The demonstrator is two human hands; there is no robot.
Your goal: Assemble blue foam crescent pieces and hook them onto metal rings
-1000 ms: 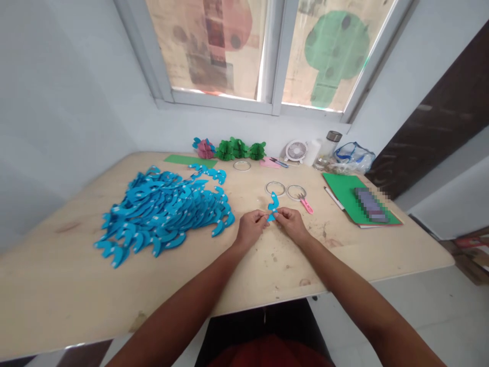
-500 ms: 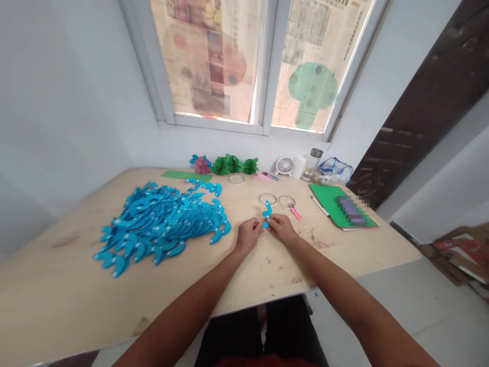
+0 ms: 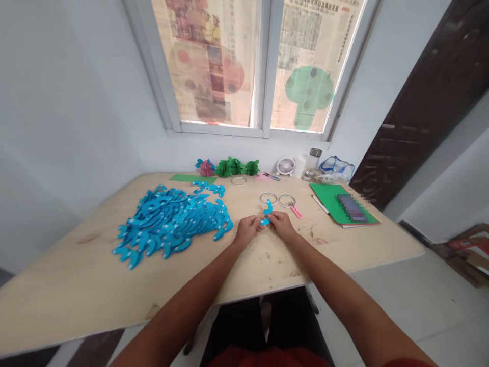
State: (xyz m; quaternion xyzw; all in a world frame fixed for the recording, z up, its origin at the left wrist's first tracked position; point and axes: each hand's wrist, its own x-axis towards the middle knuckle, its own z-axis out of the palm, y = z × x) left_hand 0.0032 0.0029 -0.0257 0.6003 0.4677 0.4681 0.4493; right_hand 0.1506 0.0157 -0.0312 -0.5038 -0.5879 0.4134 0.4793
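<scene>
A curved blue cutout piece (image 3: 268, 206), with a pale patch on it, is held between my two hands above the table. My left hand (image 3: 247, 229) pinches its lower left end. On the other side, my right hand (image 3: 280, 224) has its fingers closed on the piece's right side. The fingertips partly cover the piece. To the left lies a large heap of similar blue curved pieces (image 3: 171, 214), many with small white patches. Just beyond my hands are two metal rings (image 3: 268, 194) and small pink-handled snips (image 3: 295, 210).
A green sheet (image 3: 324, 199) with a blurred dark object lies at the right. Along the wall stand green folded paper shapes (image 3: 233, 166), a pink one (image 3: 205, 168), a small white fan (image 3: 286, 166) and a glass bottle (image 3: 313, 163). The table's front edge (image 3: 260, 297) runs below my forearms.
The piece has turned a little in my fingers, and its lower end now points more to the left. Both hands keep their grip. The whole view has shifted slightly.
</scene>
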